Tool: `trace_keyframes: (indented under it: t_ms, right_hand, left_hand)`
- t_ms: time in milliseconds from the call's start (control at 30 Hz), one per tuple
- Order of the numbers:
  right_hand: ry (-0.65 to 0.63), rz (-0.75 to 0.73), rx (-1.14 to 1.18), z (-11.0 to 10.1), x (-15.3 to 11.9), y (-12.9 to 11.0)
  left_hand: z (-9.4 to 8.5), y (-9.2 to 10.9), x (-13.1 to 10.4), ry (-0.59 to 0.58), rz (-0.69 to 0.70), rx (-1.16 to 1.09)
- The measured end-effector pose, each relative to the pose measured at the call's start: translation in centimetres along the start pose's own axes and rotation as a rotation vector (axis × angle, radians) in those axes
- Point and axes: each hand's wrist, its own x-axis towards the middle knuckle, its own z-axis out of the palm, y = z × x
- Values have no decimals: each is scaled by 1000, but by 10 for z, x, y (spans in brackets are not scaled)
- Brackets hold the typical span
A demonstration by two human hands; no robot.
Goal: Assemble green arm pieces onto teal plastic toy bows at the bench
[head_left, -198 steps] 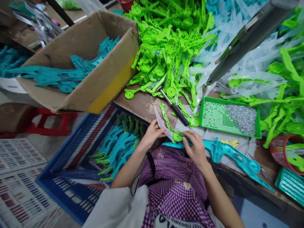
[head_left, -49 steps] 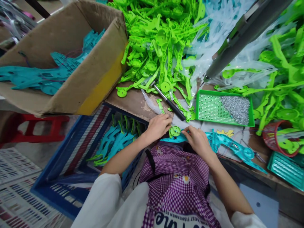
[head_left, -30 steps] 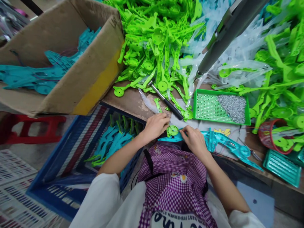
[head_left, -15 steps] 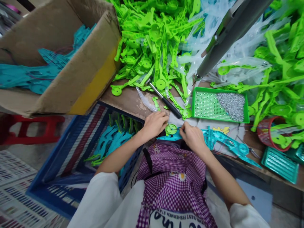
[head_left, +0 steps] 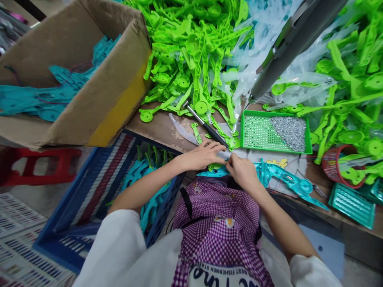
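A long turquoise plastic piece (head_left: 278,173) lies along the table's front edge, with a green round part (head_left: 214,167) on its left portion. My left hand (head_left: 208,155) reaches over that green part with its fingers spread, the fingertips close to my right hand. My right hand (head_left: 239,168) is closed in a pinch at the turquoise piece; what lies between its fingertips is too small to make out. A hammer (head_left: 211,129) with a black handle rests just beyond my left hand. Beside it is a green tray (head_left: 248,133) holding small metal pins (head_left: 290,132).
Green parts (head_left: 197,59) are heaped behind. A cardboard box (head_left: 119,79) holds turquoise pieces at the left, above a blue crate (head_left: 64,203). A dark metal post (head_left: 287,52) slants in at the upper right. A red basket (head_left: 332,165) and teal tray (head_left: 351,204) stand at the right.
My left hand has moved right and opened out, now covering most of the green round part. My right hand has stayed almost in place, still pinched.
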Motion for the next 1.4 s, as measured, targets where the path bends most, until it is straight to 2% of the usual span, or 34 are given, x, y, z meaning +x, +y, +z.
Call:
trace_keyframes:
  t_ms: [67, 200, 267, 400, 533, 867, 1167, 1400]
  right_hand:
    - [-2, -14, 70, 0, 0, 4]
    - [-6, -146, 320, 0, 0, 22]
    - [22, -152, 377, 0, 0, 30]
    - [70, -81, 375, 2, -2, 34]
    - [48, -71, 402, 1, -3, 32]
    - [31, -183, 434, 2, -3, 38]
    - [43, -306, 336, 2, -4, 40]
    - [21, -287, 393, 0, -1, 43]
  left_hand:
    - [-1, 0, 1, -15, 3, 5]
    - [-3, 2, 3, -32, -23, -1]
    - [-4, 2, 4, -39, -38, -14]
    - [-5, 2, 4, -71, -56, -29]
    - [-2, -1, 3, -98, -53, -49]
    - [-7, -4, 8, -152, -8, -60]
    - [-4, -8, 8, -147, 9, -80]
    - [-1, -10, 10, -123, 13, -139]
